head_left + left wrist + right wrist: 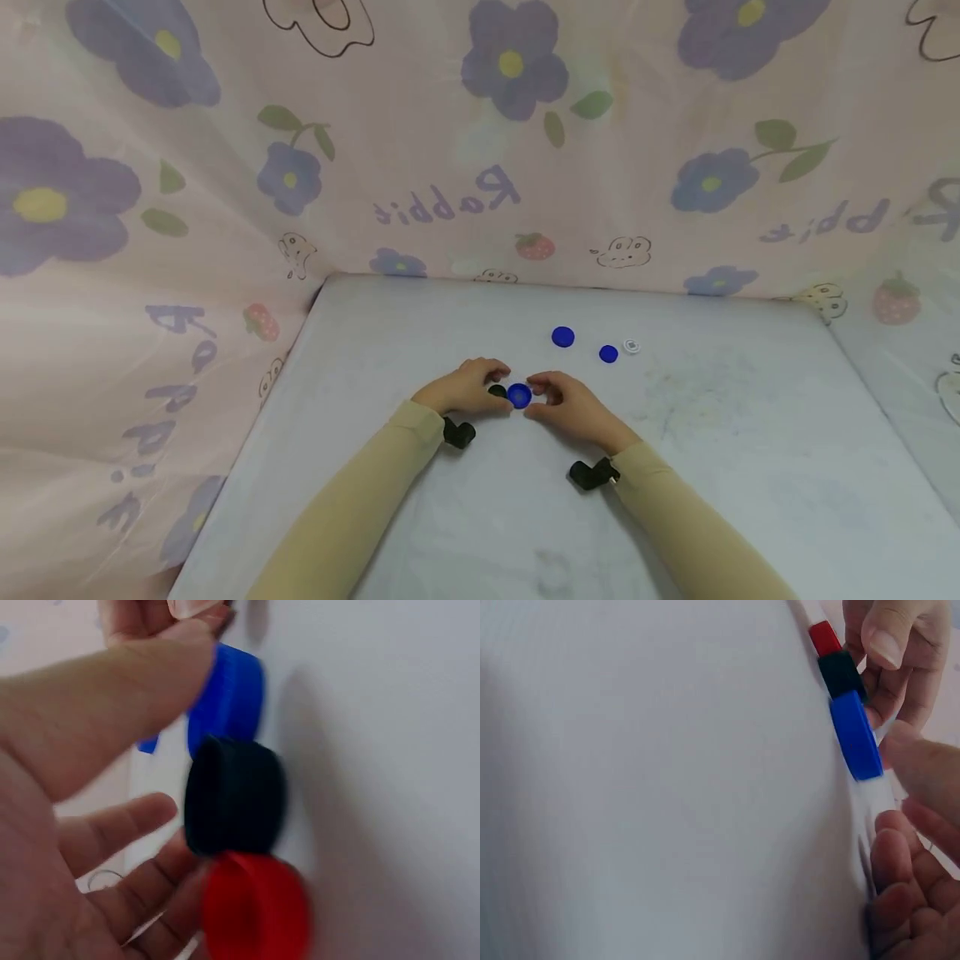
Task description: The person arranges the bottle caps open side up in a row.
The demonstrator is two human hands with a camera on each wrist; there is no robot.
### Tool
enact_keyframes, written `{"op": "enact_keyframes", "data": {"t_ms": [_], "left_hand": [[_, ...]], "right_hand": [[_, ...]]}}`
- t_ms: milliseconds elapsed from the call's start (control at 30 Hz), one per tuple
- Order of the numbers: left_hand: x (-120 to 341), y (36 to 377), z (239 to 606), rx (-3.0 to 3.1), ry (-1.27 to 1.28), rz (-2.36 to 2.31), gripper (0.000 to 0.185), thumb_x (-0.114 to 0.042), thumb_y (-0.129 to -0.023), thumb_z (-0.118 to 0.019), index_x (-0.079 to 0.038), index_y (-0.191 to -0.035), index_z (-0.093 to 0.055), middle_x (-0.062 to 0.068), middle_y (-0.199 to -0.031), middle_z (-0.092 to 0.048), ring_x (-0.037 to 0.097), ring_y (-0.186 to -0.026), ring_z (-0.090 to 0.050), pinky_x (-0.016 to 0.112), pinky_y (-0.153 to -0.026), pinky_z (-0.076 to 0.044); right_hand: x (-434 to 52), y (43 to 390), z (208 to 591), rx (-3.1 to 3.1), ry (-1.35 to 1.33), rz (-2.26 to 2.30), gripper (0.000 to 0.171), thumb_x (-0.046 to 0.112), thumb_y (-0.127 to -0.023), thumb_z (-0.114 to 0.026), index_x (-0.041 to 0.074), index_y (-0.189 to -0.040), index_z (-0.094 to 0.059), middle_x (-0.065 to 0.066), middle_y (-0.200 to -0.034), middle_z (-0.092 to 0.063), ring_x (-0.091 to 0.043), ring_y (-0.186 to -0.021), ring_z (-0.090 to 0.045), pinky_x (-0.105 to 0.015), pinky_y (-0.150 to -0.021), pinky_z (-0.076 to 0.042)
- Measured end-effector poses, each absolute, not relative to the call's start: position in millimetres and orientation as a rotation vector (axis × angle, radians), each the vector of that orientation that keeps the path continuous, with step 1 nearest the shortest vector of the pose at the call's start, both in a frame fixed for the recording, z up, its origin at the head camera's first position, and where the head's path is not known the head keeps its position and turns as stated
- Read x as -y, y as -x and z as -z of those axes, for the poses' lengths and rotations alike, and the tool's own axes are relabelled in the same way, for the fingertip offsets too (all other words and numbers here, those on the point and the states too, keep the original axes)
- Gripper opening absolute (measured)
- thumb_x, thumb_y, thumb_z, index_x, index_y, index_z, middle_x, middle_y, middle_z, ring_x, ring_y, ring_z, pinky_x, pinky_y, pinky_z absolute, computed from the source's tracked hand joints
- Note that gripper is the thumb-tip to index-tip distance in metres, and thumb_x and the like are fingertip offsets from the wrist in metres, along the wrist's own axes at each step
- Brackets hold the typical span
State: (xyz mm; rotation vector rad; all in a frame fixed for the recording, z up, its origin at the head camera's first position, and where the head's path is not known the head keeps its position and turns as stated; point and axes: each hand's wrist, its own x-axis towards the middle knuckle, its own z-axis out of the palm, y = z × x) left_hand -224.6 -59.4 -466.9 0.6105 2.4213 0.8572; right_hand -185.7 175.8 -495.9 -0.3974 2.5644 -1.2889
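Three caps lie in a row on the white table (pixel 750 467), just below the middle of the head view: a blue cap (pixel 519 395), a black cap (pixel 497 390) touching it, and a red cap (pixel 255 909) beyond the black one. The red cap shows only in the wrist views; my left hand (pixel 465 387) covers it from above.

Grip state: my left hand cups the black and red caps with loosely curved fingers lying beside them; whether it actually clasps either cap I cannot tell. My right hand (pixel 570 404) has its fingertips at the blue cap, thumb close; a firm pinch is not confirmed.

Progress, as judged: three caps are lined up edge to edge. Left loose, in the upper middle of the head view, are a second blue cap (pixel 562 337), a smaller blue cap (pixel 608 354) and a clear cap (pixel 632 346) just beside it.
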Motion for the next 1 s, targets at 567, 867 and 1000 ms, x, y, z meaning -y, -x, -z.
{"op": "enact_keyframes", "data": {"t_ms": [567,867,1000], "left_hand": [[-6,240,440,-2.643,-0.482,-0.994,0.063,-0.039,-0.084,-0.075,-0.019,-0.139,-0.050,0.003,-0.126,-0.059,0.024,-0.116,-0.051,0.044,-0.100,-0.038],[-32,258,444,-2.566,-0.338,-1.010,0.063,-0.036,-0.084,-0.076,-0.016,-0.137,-0.051,0.005,-0.125,-0.060,0.025,-0.114,-0.052,0.044,-0.097,-0.041],[-37,267,451,-2.508,-0.369,-1.030,0.066,-0.030,-0.084,-0.077,-0.012,-0.140,-0.047,0.009,-0.126,-0.059,0.023,-0.112,-0.054,0.041,-0.096,-0.042]], "right_hand": [[-231,211,472,-2.731,0.116,1.290,0.052,0.041,-0.090,-0.068,0.012,-0.132,-0.055,-0.005,-0.112,-0.060,-0.023,-0.098,-0.056,-0.039,-0.080,-0.047],[-232,241,475,-2.848,0.137,1.193,0.056,0.033,-0.090,-0.070,0.006,-0.136,-0.050,-0.015,-0.125,-0.056,-0.034,-0.119,-0.047,-0.052,-0.100,-0.036],[-228,251,478,-2.914,0.185,1.063,0.059,0.029,-0.089,-0.072,0.002,-0.136,-0.050,-0.019,-0.124,-0.059,-0.040,-0.121,-0.044,-0.058,-0.101,-0.029]]}}
